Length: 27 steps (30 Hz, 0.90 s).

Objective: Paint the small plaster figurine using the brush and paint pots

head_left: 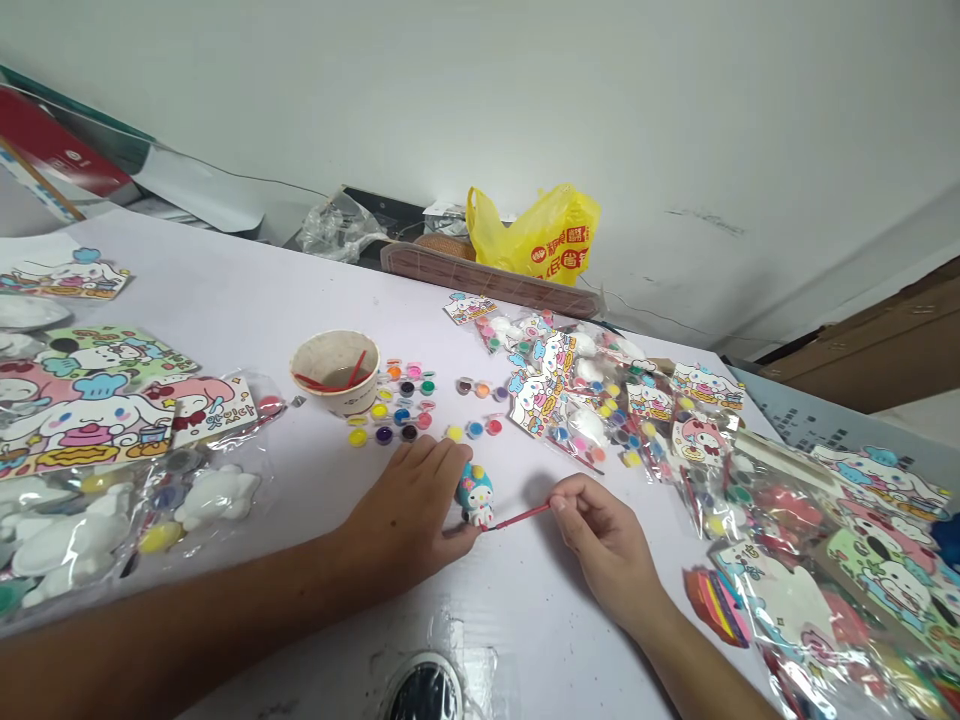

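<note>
Between the thumb and fingers of my left hand is a small painted figurine with a blue hood, a white face and a yellow spot on top. My right hand pinches a thin red paintbrush. The brush tip meets the lower front of the figurine. Behind my left hand, small paint pots in several colours stand in joined strips. A paper cup of murky water beside them has red brushes leaning inside.
Packaged craft kits with white figures lie on the left, and more kits cover the right side. A yellow plastic bag stands by the wall. A round black object lies at the near edge.
</note>
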### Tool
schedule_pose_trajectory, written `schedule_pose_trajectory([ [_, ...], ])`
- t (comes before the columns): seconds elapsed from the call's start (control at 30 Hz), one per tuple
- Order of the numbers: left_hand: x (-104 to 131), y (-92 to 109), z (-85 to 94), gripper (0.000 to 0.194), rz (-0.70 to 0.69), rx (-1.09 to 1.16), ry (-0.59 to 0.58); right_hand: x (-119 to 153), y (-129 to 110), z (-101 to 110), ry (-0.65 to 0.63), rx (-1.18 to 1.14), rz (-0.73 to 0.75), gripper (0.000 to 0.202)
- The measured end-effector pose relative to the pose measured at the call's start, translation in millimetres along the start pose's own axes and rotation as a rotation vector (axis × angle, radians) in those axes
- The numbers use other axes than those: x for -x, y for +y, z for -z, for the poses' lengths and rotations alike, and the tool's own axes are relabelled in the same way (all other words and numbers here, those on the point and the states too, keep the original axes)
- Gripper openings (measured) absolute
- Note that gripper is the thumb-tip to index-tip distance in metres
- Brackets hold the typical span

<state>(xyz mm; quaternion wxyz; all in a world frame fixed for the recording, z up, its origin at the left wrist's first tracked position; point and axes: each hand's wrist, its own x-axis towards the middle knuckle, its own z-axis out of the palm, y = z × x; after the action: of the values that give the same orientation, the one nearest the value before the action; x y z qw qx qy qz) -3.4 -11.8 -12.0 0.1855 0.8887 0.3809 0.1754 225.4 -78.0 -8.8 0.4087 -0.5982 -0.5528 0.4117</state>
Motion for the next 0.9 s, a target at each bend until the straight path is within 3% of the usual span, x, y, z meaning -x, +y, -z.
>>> schedule_pose_trajectory([
  [0.43,-0.9,2.0,3.5,0.047,0.015,0.008,-0.026,-0.8,-2.5,0.7,0.041,-0.005,-0.011,0.035],
  [0.7,2.0,0.0,0.9,0.047,-0.043,0.038,0.044,-2.0,-2.2,1.1,0.153,-0.058,-0.008,0.035],
  [0.9,1.9,-0.4,1.6,0.046,-0.05,0.046,0.054,-2.9,-1.4,0.9,0.134,-0.063,-0.018,0.037],
])
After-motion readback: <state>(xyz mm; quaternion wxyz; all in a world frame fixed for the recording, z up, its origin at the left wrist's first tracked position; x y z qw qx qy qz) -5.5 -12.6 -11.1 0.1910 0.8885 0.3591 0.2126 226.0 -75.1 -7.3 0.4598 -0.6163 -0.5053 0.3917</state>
